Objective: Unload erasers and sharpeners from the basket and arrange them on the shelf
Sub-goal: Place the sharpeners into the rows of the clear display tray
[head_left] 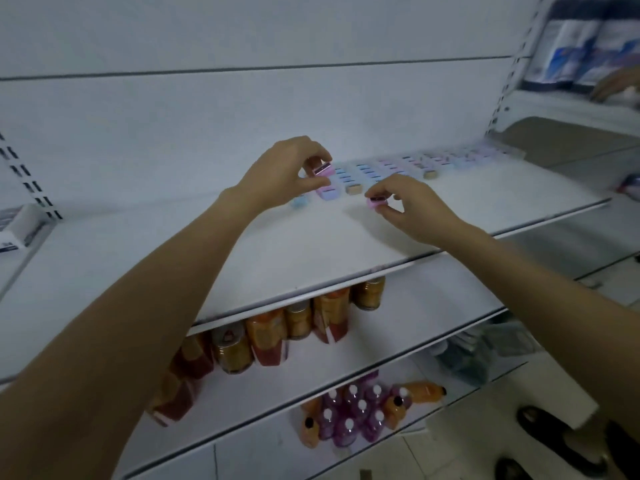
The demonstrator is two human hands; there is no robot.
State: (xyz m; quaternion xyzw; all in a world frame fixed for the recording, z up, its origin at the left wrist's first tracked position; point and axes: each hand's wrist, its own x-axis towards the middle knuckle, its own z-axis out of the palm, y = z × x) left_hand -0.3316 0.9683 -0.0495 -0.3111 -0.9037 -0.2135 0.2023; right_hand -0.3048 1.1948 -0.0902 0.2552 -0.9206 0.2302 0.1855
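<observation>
Reaches both bare forearms up and forward over the flat white matte shelf board (242, 258), wrists slightly bent. With the left hand (284, 171), pinches a small pink boxy plastic sharpener with a dark blade slot (323, 169) between curled thumb and fingertips, raised just above the board near its back. With the right hand (414, 207), lower and nearer the front edge, nips a second small pink plastic sharpener (377, 201) between thumb and forefinger, at or just over the board; cannot tell whether touching it. Remaining fingers of that hand loosely curled. Just below the left hand, lying on the board, a lilac boxy sharpener (327, 193), a pale blue rounded piece (298, 201) and a small tan block (354, 188). Behind and to the right, along the back of the board, neat rows of small pastel blocks with dark slots (398, 166), pink, blue and lilac, blurred. On the shelf beneath, orange-labelled cans and cartons (277, 334); lower again, purple clear plastic bottles with white caps (349, 414).
</observation>
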